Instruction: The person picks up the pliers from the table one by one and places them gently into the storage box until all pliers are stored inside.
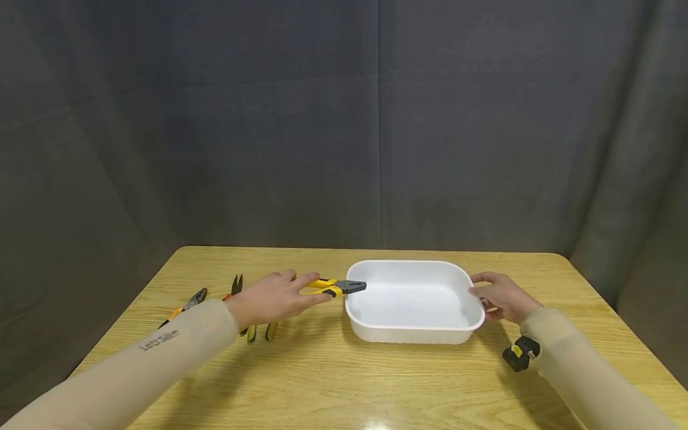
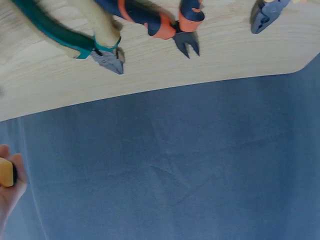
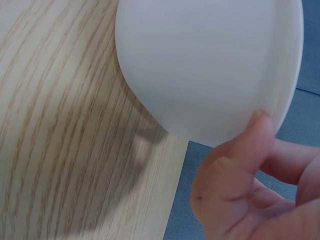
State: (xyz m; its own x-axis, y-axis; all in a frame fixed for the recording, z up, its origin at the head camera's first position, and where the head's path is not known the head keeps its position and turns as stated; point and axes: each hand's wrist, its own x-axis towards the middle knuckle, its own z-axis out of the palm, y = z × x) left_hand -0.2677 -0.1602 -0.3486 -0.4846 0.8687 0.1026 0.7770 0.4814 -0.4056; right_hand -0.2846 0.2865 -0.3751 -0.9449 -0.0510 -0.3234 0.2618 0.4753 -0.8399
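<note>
In the head view my left hand (image 1: pixel 279 297) grips a pair of yellow-and-black combination pliers (image 1: pixel 340 287) by the handles. Their grey nose reaches over the left rim of a white plastic tub (image 1: pixel 414 335). At the tub's right end, my right hand (image 1: pixel 502 297) pinches the rim between thumb and fingers; the right wrist view shows the thumb (image 3: pixel 257 137) on the tub's wall. Only part of the left hand (image 2: pixel 11 187) and a yellow handle end (image 2: pixel 6 173) appear in the left wrist view.
Left on the wooden table (image 1: pixel 333 382) lie orange-handled pliers (image 1: pixel 188 306), cutters with dark-blue-and-orange handles (image 2: pixel 162 25) and green-handled diagonal cutters (image 2: pixel 107 57). My left forearm partly covers them in the head view. A grey curtain (image 1: pixel 344 149) hangs behind the table.
</note>
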